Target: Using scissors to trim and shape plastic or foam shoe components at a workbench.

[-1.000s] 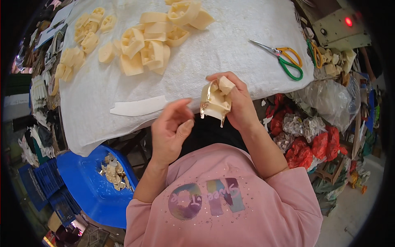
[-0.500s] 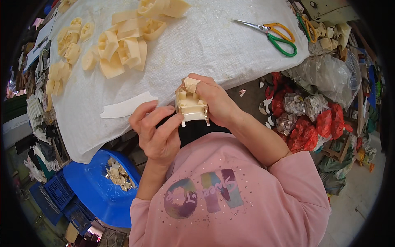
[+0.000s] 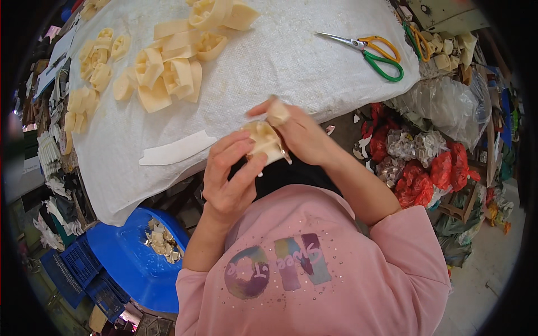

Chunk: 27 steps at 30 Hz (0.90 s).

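Note:
My left hand is closed on a cream moulded plastic part, its fingertips along the left side. The part is hollow, with thin glossy prongs at its lower edge. At its right side is my right hand, fingers smeared by motion, a cream cover on the thumb. Whether those fingers grip the part is not clear. Left of my hands, a curved white strip lies near the edge of the cloth-covered table. More cream moulded parts sit in a heap at the far left of the table.
Scissors with orange and green handles lie at the far right of the table. A blue tub with small cream pieces stands below at the left. Red plastic bags and clear plastic are on the right.
My left hand has moved right and up, now closed on the part, which has tilted. My right hand has shifted slightly right and its fingers have come up from around the part.

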### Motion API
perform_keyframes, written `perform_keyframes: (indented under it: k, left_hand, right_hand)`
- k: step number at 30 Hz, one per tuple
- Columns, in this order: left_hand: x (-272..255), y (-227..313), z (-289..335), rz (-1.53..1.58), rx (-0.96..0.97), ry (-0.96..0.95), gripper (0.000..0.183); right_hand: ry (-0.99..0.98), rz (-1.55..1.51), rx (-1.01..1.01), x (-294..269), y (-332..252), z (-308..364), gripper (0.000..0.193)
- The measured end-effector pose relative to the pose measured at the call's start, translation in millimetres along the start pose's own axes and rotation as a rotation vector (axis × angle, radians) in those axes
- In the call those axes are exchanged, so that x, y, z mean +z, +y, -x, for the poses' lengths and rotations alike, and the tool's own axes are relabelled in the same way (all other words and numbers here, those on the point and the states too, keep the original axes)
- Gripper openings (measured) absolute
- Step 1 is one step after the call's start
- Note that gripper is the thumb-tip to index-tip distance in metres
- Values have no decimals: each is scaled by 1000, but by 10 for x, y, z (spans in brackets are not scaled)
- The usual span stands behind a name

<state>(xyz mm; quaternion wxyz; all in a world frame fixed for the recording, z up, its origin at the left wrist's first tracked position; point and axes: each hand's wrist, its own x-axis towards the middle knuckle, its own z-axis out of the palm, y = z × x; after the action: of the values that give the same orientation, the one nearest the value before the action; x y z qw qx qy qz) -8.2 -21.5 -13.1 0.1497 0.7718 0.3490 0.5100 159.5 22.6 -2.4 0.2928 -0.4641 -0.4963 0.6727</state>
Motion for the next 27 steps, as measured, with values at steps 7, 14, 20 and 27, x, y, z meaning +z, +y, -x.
perform_keyframes:
  k: [7, 14, 20, 27]
  left_hand:
    - [194, -229, -109, -410, 113, -76, 32]
    - [265, -204, -171, -217, -13, -184, 32]
    - [197, -285, -295, -148, -218, -301, 26]
    - [261, -196, -269, -162, -313, -249, 29]
  right_hand:
    - [893, 1000, -522, -1481, -55, 76, 34]
    - [601, 1340, -451, -2151, 12, 156, 51]
    - [653, 1474, -422, -1844, -137, 288, 57]
    - [152, 573, -208, -916, 176, 878, 51]
